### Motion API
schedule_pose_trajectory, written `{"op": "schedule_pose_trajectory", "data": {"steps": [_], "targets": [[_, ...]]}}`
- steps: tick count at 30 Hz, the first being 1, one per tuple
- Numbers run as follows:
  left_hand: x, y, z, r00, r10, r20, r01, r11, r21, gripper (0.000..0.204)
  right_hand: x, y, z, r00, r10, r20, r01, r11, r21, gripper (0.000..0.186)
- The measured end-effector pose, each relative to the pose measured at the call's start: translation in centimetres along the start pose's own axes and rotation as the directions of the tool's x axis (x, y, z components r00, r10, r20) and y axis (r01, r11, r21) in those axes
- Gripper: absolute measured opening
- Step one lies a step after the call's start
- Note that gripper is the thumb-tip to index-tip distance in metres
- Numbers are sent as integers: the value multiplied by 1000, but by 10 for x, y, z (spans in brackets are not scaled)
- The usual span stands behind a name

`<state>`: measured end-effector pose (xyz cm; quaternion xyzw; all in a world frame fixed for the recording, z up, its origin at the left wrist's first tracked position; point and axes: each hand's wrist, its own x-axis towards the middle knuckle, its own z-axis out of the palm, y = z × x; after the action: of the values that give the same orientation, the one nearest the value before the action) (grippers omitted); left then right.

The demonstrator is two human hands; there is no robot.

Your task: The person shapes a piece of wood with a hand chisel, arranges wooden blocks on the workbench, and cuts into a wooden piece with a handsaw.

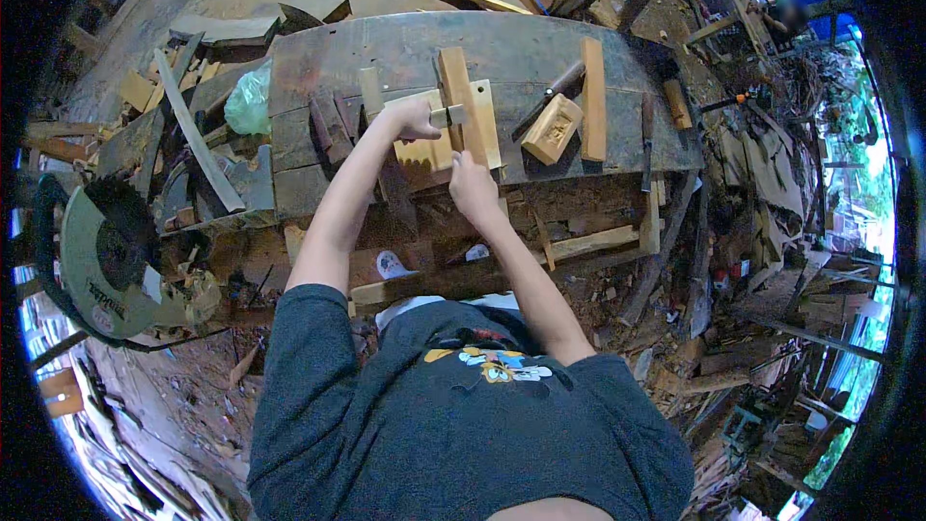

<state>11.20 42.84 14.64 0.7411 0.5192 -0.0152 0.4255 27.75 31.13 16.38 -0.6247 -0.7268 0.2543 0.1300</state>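
Note:
My left hand [413,121] is closed round a small pale piece with a flat grey end [457,115], whose kind I cannot make out. That end lies against a long wooden strip [466,101], which rests on a pale board [487,121] on the workbench. Just nearer to me, my right hand [472,180] is a fist at the strip's near end. A thin dark tool [457,138] sticks up from it along the strip's left side; its kind is too small to tell. My fingers hide most of both held things.
The dark workbench [386,39] also carries a hollowed wooden block [552,129], another wooden strip [593,101] and a dark-handled tool [564,80]. A green plastic bag [248,98] lies left among scraps. A large green-guarded saw [92,260] stands at far left.

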Motion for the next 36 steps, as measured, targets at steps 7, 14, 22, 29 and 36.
{"op": "schedule_pose_trajectory", "data": {"steps": [7,14,22,29,36], "targets": [[-17,6,38,953,0,-303,88,957,276,20,-70,4,-37,971,110,211,-101,993,-54,24],[-15,16,51,881,-40,-472,185,946,265,9,12,-1,-16,975,-40,221,62,994,-95,22],[-28,12,69,827,-47,-560,246,926,286,9,-59,-5,-55,928,91,362,-81,996,-44,24],[-20,15,71,799,-27,-601,265,912,312,12,-9,-9,-33,936,68,346,-44,996,-77,29],[-24,12,81,675,112,-729,315,850,422,8,-3,-26,-62,873,20,487,35,994,-103,29]]}}
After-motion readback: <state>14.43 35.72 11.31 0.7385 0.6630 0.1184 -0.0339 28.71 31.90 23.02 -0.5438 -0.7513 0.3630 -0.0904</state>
